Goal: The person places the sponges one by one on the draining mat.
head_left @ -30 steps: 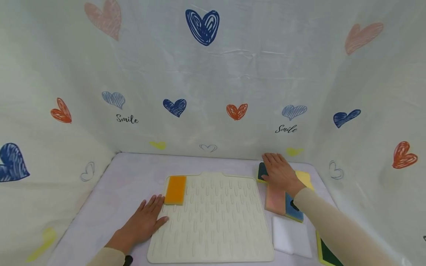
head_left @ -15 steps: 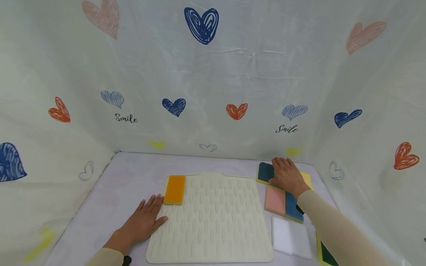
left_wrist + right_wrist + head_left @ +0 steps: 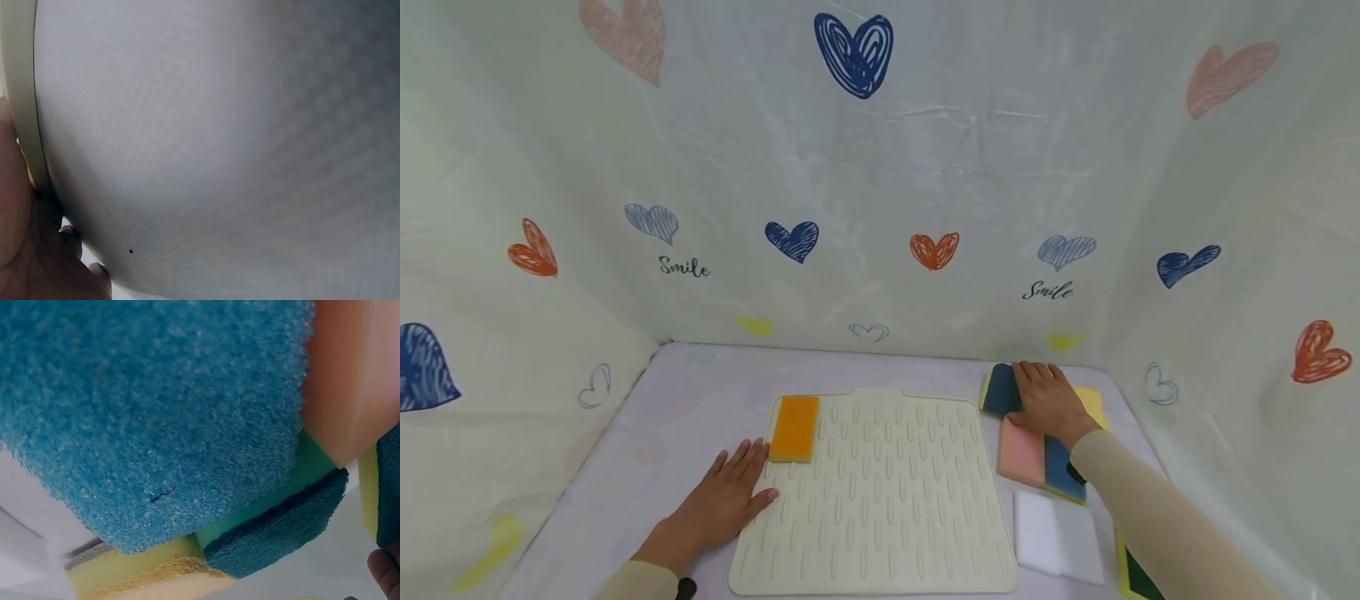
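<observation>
My left hand (image 3: 724, 500) lies flat, fingers straight, at the left edge of a cream ridged mat (image 3: 880, 500). Its fingertips are beside an orange sponge (image 3: 794, 428) on the mat's far left corner. At the back right, my right hand (image 3: 1048, 404) holds a dark blue-green scouring sponge (image 3: 1002, 390) with a yellow foam side. That sponge is tilted, and a fingertip (image 3: 382, 569) meets its lower edge in the right wrist view. Part of it is hidden behind the hand. The left wrist view is mostly a blurred grey surface.
Under and around my right arm lie a pink sponge (image 3: 1021, 454), a blue one (image 3: 1063, 471) and a yellow one (image 3: 1090, 402). White pads (image 3: 1037, 533) are nearer, with a green-and-yellow sponge (image 3: 1138, 575) at the front right. A heart-printed curtain (image 3: 880, 167) encloses the table.
My right hand has shifted slightly right and toward me. The dark blue-green sponge has tipped from flat, with its yellow side now showing on the left. My left hand stays in place.
</observation>
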A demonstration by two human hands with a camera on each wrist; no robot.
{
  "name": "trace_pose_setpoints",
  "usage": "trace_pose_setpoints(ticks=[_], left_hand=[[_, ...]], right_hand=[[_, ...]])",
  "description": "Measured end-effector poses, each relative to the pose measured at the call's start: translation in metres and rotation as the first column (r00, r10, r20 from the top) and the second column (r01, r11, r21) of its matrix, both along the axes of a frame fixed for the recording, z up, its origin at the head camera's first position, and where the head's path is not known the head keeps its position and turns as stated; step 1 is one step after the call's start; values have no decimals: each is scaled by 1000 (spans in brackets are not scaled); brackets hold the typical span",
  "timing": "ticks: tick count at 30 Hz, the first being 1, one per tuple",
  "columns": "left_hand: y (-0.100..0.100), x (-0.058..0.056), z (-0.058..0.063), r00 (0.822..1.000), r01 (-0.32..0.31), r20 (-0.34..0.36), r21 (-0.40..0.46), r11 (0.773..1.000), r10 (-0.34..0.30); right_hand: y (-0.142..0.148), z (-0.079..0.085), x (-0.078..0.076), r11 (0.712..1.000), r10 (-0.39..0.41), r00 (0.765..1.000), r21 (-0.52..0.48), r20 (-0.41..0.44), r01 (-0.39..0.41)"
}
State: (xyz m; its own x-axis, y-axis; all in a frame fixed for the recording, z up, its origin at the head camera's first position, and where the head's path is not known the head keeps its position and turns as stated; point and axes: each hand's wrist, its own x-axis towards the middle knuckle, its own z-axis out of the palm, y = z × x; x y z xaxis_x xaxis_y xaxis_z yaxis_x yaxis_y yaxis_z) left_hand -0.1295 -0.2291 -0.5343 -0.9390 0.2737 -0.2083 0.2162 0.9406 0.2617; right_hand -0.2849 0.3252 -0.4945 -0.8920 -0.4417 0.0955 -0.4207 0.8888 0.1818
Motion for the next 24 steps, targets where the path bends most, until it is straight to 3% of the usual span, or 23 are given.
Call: trace_pose_setpoints(ticks=[7, 12, 16, 24], left_hand=[[2, 1, 1, 1000, -1, 18, 23, 1000, 0], [3, 2, 3, 1000, 8, 9, 36, 999, -8], [3, 2, 6, 1000, -6, 11, 28, 1000, 6], [2, 3, 4, 1000, -15, 5, 6, 1000, 15]], right_hand=[[0, -4, 0, 1000, 14, 1000, -1, 2, -14], [-3, -5, -4, 999, 31, 998, -24, -51, -32], [-8, -1, -8, 998, 31, 996, -51, -83, -35], [-25, 13, -2, 999, 13, 998, -43, -68, -16]])
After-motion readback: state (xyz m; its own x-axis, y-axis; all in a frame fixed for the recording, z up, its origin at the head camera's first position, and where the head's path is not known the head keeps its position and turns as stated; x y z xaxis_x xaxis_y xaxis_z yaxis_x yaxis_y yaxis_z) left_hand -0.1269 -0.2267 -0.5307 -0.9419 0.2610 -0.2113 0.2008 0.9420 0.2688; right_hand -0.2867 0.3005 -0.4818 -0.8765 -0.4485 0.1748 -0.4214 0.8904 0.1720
